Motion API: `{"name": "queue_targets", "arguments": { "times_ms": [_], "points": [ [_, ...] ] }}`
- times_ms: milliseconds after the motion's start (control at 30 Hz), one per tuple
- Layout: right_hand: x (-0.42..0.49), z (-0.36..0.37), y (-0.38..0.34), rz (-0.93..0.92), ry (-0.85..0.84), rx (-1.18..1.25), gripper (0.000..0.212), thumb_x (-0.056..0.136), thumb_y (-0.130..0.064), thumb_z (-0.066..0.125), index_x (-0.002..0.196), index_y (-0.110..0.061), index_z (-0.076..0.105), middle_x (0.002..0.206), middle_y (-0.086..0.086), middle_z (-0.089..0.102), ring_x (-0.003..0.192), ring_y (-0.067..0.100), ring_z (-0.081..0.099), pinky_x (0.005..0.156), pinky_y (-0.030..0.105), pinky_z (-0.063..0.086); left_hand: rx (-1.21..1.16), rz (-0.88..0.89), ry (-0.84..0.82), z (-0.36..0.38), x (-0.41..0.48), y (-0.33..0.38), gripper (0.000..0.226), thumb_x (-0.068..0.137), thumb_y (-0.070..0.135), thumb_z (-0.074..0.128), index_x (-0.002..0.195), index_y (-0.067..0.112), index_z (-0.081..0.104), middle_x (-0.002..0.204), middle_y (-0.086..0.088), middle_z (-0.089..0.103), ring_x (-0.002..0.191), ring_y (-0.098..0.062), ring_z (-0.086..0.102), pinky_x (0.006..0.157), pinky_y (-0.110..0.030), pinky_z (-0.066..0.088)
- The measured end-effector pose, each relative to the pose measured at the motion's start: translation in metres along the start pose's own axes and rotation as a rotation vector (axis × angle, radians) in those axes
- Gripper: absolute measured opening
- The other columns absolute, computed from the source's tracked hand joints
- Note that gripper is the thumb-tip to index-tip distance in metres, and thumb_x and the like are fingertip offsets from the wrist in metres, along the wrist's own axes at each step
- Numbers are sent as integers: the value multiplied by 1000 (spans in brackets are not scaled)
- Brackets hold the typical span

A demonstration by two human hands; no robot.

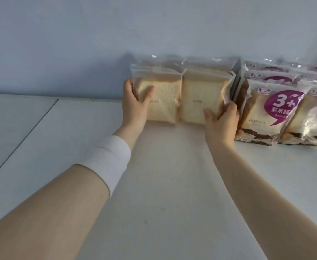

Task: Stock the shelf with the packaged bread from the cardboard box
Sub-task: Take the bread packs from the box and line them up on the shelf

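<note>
At my 3 o'clock, the front purple bread bag says "3+" and "紫米" in white.

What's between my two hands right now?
In the head view, two clear packs touching side by side: the left bread pack in the left hand, the right bread pack in the right hand.

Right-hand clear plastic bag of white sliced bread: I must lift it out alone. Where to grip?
The right clear bread bag: probably pinch its sealed top flap from above; it stands upright, flanked by the left clear bread bag and purple-and-white printed bread packs.
</note>
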State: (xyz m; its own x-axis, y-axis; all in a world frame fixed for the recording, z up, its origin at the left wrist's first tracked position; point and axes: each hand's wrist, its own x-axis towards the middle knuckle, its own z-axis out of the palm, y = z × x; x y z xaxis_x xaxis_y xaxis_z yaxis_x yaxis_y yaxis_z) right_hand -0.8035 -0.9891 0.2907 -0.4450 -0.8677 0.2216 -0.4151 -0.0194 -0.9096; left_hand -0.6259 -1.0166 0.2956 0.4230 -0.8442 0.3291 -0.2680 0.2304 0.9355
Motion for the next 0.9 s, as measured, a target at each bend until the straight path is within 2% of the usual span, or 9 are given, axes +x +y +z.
{"name": "queue_targets", "arguments": {
  "times_ms": [67,167,267,333,500,633,700,767,900],
  "points": [
    [2,9,0,-30,72,9,62,86,-7,59,141,-7,28,143,12,39,133,23,36,108,24,24,34,40,9,7,6,-4,39,83,21,67,114,6,48,107,-12,53,98,-23,51,89,-25,42],
    [3,22,0,-95,134,30,62,88,3,50,142,-3,21,149,11,31,138,21,30,108,18,21,144,75,53,16,9,-7,47,83,23,68,117,-1,49,112,-16,46,106,-28,44,94,-27,34],
    [4,32,2,-116,167,-64,62,89,4,46,144,-5,21,147,16,28,136,30,26,109,24,12,191,80,105,23,8,-5,50,82,25,69,119,-2,47,114,-17,45,110,-33,42,100,-38,34],
    [4,35,4,-94,162,-160,66,91,0,44,148,-9,12,150,16,20,138,32,18,110,29,2,190,77,128,24,6,-2,54,83,23,68,123,-4,43,119,-18,45,112,-33,43,101,-43,35],
    [-12,27,-2,-143,177,-366,78,89,-10,51,149,-8,1,156,14,6,140,31,12,110,32,0,163,32,98,15,-10,11,70,86,19,63,139,-2,22,135,-18,36,126,-30,37,110,-39,29],
    [-47,5,-11,-354,43,-592,75,89,-9,48,149,-10,3,157,18,-1,144,33,3,116,39,1,440,216,79,-16,-45,24,64,89,24,57,139,-1,26,146,-19,28,137,-32,26,112,-32,16],
    [-69,-16,-14,-417,-36,-749,70,92,-15,47,149,-11,5,157,17,-1,145,33,-1,117,41,1,627,361,-67,-33,-69,33,58,89,24,55,139,5,31,149,-18,25,138,-32,24,110,-36,19],
    [-98,-44,-16,-420,-89,-875,66,95,-23,46,148,-10,10,157,16,5,145,34,2,118,43,4,816,517,-320,-46,-98,41,55,91,24,52,139,8,31,150,-17,24,139,-32,23,111,-40,20],
    [-162,-112,-14,-252,-197,-1043,56,98,-28,37,147,-12,16,154,13,19,142,32,15,116,44,18,1048,648,-749,-55,-162,74,53,96,25,42,142,10,22,152,-16,16,142,-32,11,117,-44,8]
  ]
}}
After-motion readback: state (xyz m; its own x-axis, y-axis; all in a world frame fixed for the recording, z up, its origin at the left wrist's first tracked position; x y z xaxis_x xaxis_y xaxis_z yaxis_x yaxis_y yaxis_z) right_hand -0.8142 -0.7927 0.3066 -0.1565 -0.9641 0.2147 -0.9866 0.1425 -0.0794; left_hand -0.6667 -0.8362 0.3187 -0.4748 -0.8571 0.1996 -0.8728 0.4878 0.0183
